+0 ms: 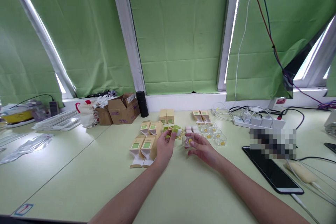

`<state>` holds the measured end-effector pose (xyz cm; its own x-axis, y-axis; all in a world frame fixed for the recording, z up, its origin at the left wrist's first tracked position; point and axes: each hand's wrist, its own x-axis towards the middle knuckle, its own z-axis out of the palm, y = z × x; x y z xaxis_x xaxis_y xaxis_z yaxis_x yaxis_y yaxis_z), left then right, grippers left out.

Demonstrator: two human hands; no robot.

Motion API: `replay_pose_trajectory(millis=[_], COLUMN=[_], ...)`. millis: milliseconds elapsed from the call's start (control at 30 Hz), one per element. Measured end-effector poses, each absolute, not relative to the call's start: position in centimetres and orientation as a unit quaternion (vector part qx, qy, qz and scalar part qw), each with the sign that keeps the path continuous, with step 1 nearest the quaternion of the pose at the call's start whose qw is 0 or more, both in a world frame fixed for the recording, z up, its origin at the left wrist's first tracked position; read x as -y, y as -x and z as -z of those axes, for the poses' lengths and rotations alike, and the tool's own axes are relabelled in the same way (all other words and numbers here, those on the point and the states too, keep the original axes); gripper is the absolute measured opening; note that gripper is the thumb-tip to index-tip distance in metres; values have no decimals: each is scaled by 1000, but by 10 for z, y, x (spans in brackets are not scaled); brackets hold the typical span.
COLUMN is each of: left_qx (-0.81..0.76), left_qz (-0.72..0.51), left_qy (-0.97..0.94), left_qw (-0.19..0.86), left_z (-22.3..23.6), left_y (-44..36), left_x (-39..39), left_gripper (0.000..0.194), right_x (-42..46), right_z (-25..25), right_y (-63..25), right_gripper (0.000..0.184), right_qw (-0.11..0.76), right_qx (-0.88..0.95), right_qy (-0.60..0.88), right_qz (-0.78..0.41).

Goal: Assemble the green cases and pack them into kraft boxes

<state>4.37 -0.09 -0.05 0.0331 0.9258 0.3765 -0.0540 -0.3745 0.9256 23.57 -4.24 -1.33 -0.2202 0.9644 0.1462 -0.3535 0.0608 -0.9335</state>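
Note:
My left hand (166, 143) pinches a small green and white object (176, 131) with a tan loop; its exact kind is too small to tell. In my right hand (201, 146), the fingers grip a small clear plastic container (187, 141) with a yellow spot. The two items are held close together, apart from each other, above the table. Left of my left hand stand several open tan boxes (141, 146) with green windows. Beyond my right hand sit several more clear containers (219, 139) with yellow spots, beside small pink and white blocks (188, 129).
Two closed tan boxes (166, 116) and further open boxes (202, 117) stand farther back. A cardboard carton (123, 109) and black cylinder (142, 104) are at back left. Right lie a power strip (258, 121), cables and a large phone (271, 169). Plastic bags (28, 145) lie left.

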Motion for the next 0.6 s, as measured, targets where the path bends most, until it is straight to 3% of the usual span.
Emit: replay_pose_trajectory(millis=[233,600], left_qx=[-396,-393], left_qz=[-580,-583], left_qy=[-578,-578], left_qw=[415,414], left_z=[-1,-1], left_y=[-44,-45], left_x=[2,2], left_gripper=[53,55], right_x=[44,48], right_z=[10,5], right_y=[-232,-229], right_gripper=[47,56], right_qw=[571,611], right_qx=[407,417], right_qy=[264,278], right_qz=[-662,-613])
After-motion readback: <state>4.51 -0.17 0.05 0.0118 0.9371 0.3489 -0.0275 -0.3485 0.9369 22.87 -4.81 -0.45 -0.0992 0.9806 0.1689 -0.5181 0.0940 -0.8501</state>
